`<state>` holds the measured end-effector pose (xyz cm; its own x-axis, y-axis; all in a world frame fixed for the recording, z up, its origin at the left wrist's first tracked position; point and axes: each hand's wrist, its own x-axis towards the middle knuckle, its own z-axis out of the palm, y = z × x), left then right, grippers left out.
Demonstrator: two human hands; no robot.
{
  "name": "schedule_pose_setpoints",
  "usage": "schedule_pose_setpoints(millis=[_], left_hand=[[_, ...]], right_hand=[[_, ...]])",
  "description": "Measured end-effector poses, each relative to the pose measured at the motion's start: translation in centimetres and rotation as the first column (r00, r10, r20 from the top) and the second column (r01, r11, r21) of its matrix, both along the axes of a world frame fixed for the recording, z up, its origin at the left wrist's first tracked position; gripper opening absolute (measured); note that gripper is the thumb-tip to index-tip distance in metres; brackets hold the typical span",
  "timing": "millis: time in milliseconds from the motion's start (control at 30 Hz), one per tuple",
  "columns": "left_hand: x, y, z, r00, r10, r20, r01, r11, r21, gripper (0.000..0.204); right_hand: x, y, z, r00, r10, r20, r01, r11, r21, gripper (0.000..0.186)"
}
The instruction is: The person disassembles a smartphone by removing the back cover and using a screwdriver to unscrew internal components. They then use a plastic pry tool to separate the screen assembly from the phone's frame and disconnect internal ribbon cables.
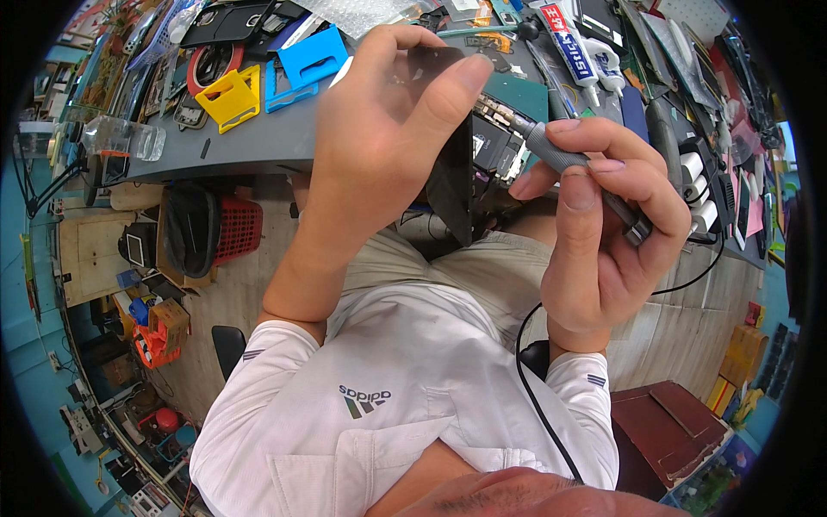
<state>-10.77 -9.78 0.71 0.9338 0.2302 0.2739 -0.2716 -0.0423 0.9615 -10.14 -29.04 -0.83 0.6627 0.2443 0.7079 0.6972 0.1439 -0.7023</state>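
My left hand [392, 121] is closed around an opened phone, thumb along its upper edge. The phone's dark glossy panel [454, 185] stands on edge below that thumb. Beside the panel the phone's bare inside [497, 155] shows a black battery-like block and metal parts. In my right hand [616, 215] is a precision screwdriver [556, 151] with a grey knurled handle, gripped between thumb and fingers. Its metal shaft points up and left to the phone's upper inside edge. Whether the tip touches a screw is too small to tell.
On the grey desk [284, 142] stand a yellow phone stand [231, 97] and a blue one [306, 65]. A white, red and blue tube [568, 52] and a white bottle [606, 65] lie beyond the screwdriver. A power strip [696, 185] is at right; a black cable [538, 388] crosses my shirt.
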Motion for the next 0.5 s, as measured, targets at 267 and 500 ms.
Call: schedule_pose_setpoints(millis=[267, 500], left_hand=[[0.1, -0.1, -0.9, 0.999, 0.043, 0.026, -0.046, 0.992, 0.114, 0.034], [0.6, -1.0, -1.0, 0.983, 0.117, 0.142, -0.165, 0.904, 0.395, 0.036]], right_hand=[[-0.3, 0.0, 0.4, 0.998, -0.069, -0.005, 0.069, 0.997, -0.019, 0.022], [-1.6, -0.6, 1.6, 0.908, -0.416, -0.055, 0.398, 0.895, -0.2, 0.022]])
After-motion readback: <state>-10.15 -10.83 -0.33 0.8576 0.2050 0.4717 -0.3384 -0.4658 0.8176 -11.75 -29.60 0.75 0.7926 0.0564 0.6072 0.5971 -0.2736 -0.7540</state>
